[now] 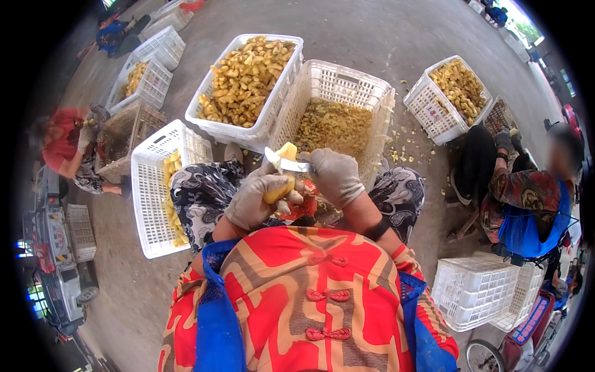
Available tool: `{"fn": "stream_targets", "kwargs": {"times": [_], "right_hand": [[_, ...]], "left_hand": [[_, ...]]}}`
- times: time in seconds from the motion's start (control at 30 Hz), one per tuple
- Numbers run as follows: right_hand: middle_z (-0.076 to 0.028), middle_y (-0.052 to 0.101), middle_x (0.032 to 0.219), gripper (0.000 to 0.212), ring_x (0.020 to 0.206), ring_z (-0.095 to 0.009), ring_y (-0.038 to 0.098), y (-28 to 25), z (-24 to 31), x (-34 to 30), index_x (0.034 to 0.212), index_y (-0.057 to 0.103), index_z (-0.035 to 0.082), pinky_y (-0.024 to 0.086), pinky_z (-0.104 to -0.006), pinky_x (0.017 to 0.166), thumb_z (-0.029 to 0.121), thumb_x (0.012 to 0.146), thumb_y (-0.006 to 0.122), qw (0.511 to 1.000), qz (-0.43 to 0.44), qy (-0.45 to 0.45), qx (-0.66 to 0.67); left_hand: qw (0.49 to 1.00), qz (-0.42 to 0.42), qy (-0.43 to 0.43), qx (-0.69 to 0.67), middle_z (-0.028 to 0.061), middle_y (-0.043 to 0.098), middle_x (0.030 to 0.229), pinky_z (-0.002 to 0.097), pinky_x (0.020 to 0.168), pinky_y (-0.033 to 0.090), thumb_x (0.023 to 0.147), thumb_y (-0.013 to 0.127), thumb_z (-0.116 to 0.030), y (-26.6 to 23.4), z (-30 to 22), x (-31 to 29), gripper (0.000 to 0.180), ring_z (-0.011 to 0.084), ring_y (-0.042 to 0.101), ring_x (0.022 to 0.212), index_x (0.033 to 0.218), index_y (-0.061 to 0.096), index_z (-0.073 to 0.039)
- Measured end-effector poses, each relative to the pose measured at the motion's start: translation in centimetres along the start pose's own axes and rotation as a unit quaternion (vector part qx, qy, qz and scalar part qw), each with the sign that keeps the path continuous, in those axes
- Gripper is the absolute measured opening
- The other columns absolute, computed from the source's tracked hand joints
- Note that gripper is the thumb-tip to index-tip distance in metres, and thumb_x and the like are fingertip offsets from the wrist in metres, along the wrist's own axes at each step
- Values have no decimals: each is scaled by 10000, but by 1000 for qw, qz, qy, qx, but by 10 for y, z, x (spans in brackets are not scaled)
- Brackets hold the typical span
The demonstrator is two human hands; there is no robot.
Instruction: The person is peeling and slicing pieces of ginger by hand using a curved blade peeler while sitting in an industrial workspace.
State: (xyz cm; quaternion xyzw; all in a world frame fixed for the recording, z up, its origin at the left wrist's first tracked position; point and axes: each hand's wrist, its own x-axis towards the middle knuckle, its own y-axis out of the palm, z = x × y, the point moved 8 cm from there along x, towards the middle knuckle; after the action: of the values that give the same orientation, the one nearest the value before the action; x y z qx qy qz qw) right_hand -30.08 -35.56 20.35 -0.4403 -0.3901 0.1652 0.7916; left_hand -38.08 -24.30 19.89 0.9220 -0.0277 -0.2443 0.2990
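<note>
My left hand point(253, 197), in a grey-white glove, grips a piece of ginger point(276, 193) whose surface is pale yellow and peeled-looking. My gloved right hand point(336, 177) holds a knife point(291, 165) with a curved metal blade lying across the upper part of the ginger; its handle is hidden in my fist. Both hands are above my lap. Just beyond them stands a white crate point(347, 79) with wet brown-yellow peelings in its bottom. Something red point(304, 204) shows below the hands, partly covered.
A white crate point(228, 134) heaped with ginger stands ahead, slightly left. Beside my left knee, another crate point(147, 204) holds pale yellow ginger. A full crate point(434, 115) and a seated person point(533, 198) are at right. Another person point(65, 142) works at left. Stacked crates point(474, 291) stand lower right.
</note>
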Motion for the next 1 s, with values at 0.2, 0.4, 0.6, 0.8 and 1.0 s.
{"fn": "stream_targets", "kwargs": {"times": [0.2, 0.4, 0.6, 0.8, 1.0], "right_hand": [[-104, 639, 777, 76, 661, -305, 640, 0, -63, 2, 856, 588, 123, 499, -402, 558, 196, 842, 571, 988, 11, 145, -45], [-68, 617, 744, 58, 661, -279, 629, -10, 5, -1, 830, 615, 149, 494, -396, 557, 204, 820, 600, 996, 16, 32, 80], [-88, 607, 693, 114, 639, -241, 644, 20, -43, 1, 834, 590, 145, 491, -367, 520, 137, 877, 485, 989, 70, 102, -82], [-103, 623, 739, 97, 663, -313, 639, -9, -58, 1, 876, 618, 127, 497, -397, 593, 167, 864, 530, 978, 24, 205, -7], [-66, 601, 717, 82, 652, -282, 617, 0, 3, 3, 862, 612, 134, 484, -402, 548, 160, 849, 536, 1000, 17, 21, -1]], "left_hand": [[999, 23, 6, 38, 138, 601, 970, 181, 495, 499, 862, 581, -175, 19, -16, -13, 538, 157, 635, 743, 1325, 373, 3], [999, -13, 25, 24, 138, 597, 1005, 211, 544, 523, 886, 575, -158, -1, -5, -2, 468, 166, 632, 788, 1285, 411, 21], [998, -14, 2, 58, 128, 601, 973, 175, 488, 497, 858, 571, -175, 0, -2, -6, 480, 137, 622, 717, 1264, 424, 33], [999, 28, 25, 4, 130, 603, 977, 167, 483, 491, 858, 566, -156, 10, -14, -12, 508, 133, 619, 726, 1306, 401, 17], [999, -24, 35, 34, 146, 597, 966, 189, 491, 527, 862, 565, -142, -4, -6, -3, 467, 155, 626, 729, 1270, 413, 29]]}}
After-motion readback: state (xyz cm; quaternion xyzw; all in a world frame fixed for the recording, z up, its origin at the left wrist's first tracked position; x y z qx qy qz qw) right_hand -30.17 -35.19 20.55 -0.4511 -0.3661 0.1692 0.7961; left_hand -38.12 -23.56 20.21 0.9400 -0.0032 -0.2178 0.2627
